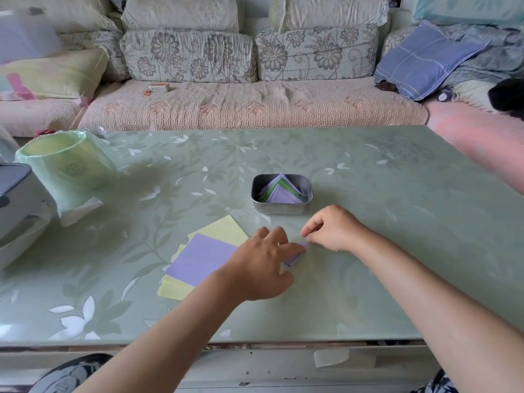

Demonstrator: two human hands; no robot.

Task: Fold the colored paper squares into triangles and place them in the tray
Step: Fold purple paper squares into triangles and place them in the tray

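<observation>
Head view. The floral-patterned table carries all items. The stack of paper squares, a purple sheet on top of yellow ones, lies on the person's side of the metal tray and to its left. The tray holds folded triangles, purple and green.

The left hand, on the near side of the tray, presses spread, fairly straight fingers onto a part-folded purple sheet and covers most of it. The right hand, fingers curled, appears to pinch that sheet's corner nearest the tray between thumb and forefinger.

Assessment: the paper is very light, thin and limp. It holds a crease and is likely to slide on the smooth tabletop. It is best taken by a corner or along the folded edge while the other hand pins it flat.
</observation>
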